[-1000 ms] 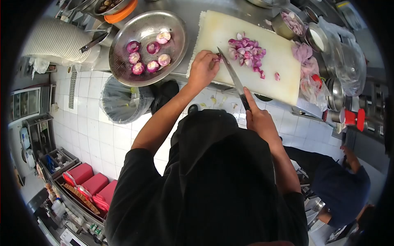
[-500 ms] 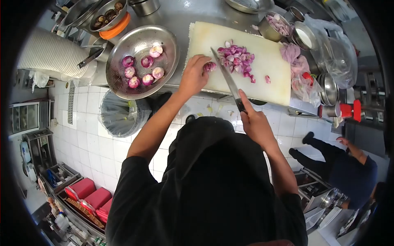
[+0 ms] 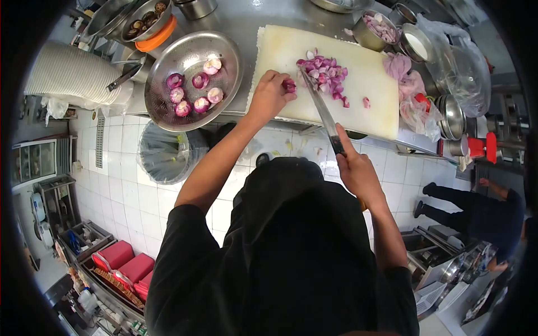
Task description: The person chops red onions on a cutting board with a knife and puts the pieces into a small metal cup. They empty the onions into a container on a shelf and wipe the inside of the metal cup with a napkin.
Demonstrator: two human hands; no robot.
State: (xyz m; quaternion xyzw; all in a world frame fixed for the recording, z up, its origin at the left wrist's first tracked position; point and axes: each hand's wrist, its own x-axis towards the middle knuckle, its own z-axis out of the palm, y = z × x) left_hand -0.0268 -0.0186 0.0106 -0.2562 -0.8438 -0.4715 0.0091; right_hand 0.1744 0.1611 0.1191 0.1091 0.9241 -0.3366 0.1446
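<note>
My right hand [image 3: 357, 171] is closed around the handle of a long kitchen knife [image 3: 321, 109], its blade pointing up and left over the cutting board [image 3: 367, 67]. With its fingers curled, my left hand [image 3: 270, 96] grips a piece of red onion [image 3: 289, 85] on the board, left of the blade. A pile of chopped red onion [image 3: 328, 74] lies just right of the knife tip, and a stray piece [image 3: 366, 102] rests farther right. Left of the board, a perforated metal bowl [image 3: 228, 89] holds several peeled red onions [image 3: 200, 80].
A pot of cut onion [image 3: 380, 29], a pink cloth [image 3: 397, 66] and stacked metal bowls [image 3: 450, 116] crowd the board's right side. Below the metal bowl stands a lined bin [image 3: 168, 154]. Another person [image 3: 487, 215] is at the far right.
The knife has moved slightly right and lower, away from my left hand. My left hand has shifted a little and still holds the onion piece. The other person has moved right.
</note>
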